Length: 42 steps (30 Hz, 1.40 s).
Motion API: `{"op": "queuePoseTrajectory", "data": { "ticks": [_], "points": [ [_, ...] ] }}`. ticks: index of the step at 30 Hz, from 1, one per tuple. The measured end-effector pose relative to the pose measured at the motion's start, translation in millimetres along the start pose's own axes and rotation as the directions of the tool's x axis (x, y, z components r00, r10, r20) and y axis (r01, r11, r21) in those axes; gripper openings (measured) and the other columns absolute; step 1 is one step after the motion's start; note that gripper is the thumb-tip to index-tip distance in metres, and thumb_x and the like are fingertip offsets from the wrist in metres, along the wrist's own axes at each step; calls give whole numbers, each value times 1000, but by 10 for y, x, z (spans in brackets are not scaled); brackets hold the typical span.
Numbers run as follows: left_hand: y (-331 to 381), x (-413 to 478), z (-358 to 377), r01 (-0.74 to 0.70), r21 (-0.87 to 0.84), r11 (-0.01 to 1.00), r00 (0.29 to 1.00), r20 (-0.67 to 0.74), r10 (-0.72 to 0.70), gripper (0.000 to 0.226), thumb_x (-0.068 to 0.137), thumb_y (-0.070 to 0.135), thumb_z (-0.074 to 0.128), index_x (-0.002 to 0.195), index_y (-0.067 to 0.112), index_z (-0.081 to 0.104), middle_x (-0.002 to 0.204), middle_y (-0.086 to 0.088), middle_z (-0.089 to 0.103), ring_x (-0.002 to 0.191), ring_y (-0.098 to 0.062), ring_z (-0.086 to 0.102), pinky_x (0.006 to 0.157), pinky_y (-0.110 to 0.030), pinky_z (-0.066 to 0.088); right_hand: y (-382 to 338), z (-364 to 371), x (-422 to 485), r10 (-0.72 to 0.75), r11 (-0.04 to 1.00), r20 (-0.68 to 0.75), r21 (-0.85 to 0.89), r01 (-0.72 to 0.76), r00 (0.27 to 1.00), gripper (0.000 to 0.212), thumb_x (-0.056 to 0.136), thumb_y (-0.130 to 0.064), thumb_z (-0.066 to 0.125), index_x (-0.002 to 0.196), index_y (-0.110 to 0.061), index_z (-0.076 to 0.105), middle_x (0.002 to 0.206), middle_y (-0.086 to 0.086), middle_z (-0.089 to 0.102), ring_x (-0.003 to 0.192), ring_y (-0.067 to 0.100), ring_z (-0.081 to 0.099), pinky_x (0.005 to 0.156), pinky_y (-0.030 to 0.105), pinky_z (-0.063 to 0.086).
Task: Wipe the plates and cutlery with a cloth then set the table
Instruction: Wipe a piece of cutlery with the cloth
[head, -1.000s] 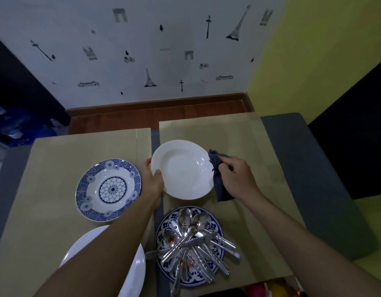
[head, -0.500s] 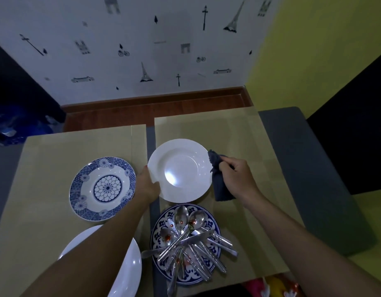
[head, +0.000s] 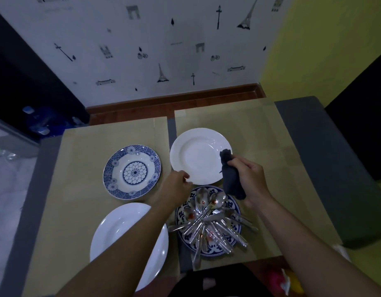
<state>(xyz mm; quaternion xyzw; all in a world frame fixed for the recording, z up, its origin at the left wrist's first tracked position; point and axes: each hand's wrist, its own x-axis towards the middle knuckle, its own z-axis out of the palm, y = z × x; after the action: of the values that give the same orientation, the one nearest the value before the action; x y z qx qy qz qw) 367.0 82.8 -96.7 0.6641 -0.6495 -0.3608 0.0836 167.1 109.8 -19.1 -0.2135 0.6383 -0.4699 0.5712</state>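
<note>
Wiping white plate (head: 196,155), looks like: it sits flat on bench (head: 262,146), just ahead of both hands. Right hand (head: 250,181) clamps dark cloth (head: 231,181), tip over the right rim. Left hand (head: 177,187) at near-left rim; gripping or only touching, can't tell.

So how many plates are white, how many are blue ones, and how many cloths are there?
Plain white plates: 2, one far, one near
Blue-patterned plates: 2, one bare, one under the cutlery
Dark cloth: 1
Total: 5
</note>
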Motion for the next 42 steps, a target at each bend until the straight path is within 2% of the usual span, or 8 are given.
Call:
{"op": "queuePoseTrajectory", "data": {
  "ticks": [3, 5, 10, 19, 25, 30, 36, 42],
  "points": [
    [27, -297, 141, -43, 72, 997, 993, 117, 34, 19, 92, 32, 65, 93, 14, 69, 81, 1, 65, 74, -15, 59, 63, -25, 43, 147, -23, -179, 44, 997, -48, 60, -42, 998, 13, 92, -16, 69, 91, -20, 81, 94, 8, 75, 88, 26, 67, 65, 31, 51],
    [-6, -455, 275, -31, 122, 992, 986, 168, 10, 28, 88, 35, 66, 79, 9, 65, 68, -3, 60, 62, -16, 54, 59, -26, 41, 228, -52, -300, 74, 993, -76, 96, -66, 994, 11, 92, -17, 70, 95, -18, 80, 100, 12, 74, 89, 28, 67, 59, 29, 52],
    [-153, -679, 464, -53, 161, 986, 977, 213, 18, 16, 87, 18, 62, 78, 7, 70, 82, -13, 71, 76, -25, 69, 74, -38, 59, 451, -164, -538, 110, 983, -127, 163, -89, 986, 12, 92, -16, 70, 99, -19, 80, 101, 12, 75, 89, 27, 68, 68, 34, 55],
    [-193, -838, 471, -110, 138, 984, 977, 199, 81, 11, 95, 12, 55, 95, 10, 66, 90, -8, 68, 84, -21, 64, 80, -35, 55, 633, -325, -751, 156, 950, -155, 293, -105, 975, 12, 91, -18, 69, 94, -13, 80, 84, 11, 74, 73, 24, 67, 61, 31, 51],
    [-198, -958, 367, -59, -26, 998, 986, 156, 62, 6, 102, 18, 51, 103, 15, 55, 95, -4, 65, 86, -19, 63, 79, -33, 54, 696, -352, -821, 143, 948, -153, 305, -91, 978, 17, 90, -20, 71, 101, -9, 79, 93, 13, 74, 80, 23, 68, 65, 32, 52],
    [-42, -1084, 126, -31, -317, 948, 984, 159, 85, 10, 100, 17, 56, 106, 24, 59, 94, 4, 74, 85, -9, 69, 80, -28, 56, 720, -222, -919, 167, 943, -147, 312, -115, 975, 12, 89, -22, 74, 95, -12, 78, 81, 9, 74, 75, 25, 68, 63, 33, 54],
    [149, -1259, -91, -89, -491, 867, 977, 126, 171, 20, 102, 15, 53, 106, 19, 72, 88, 3, 76, 54, 5, 57, 60, -19, 44, 715, 19, -962, 78, 963, -89, 265, -52, 993, 23, 89, -21, 78, 112, -16, 77, 100, 9, 79, 91, 26, 74, 67, 31, 56],
    [278, -1383, -282, -164, -633, 757, 933, 151, 328, 25, 102, 10, 53, 115, 12, 74, 93, 2, 78, 86, -7, 73, 72, -16, 52, 600, 181, -941, 17, 997, 34, 70, -19, 999, 22, 85, -23, 82, 106, -17, 78, 97, 8, 80, 95, 30, 76, 90, 48, 61]
  ]
}}
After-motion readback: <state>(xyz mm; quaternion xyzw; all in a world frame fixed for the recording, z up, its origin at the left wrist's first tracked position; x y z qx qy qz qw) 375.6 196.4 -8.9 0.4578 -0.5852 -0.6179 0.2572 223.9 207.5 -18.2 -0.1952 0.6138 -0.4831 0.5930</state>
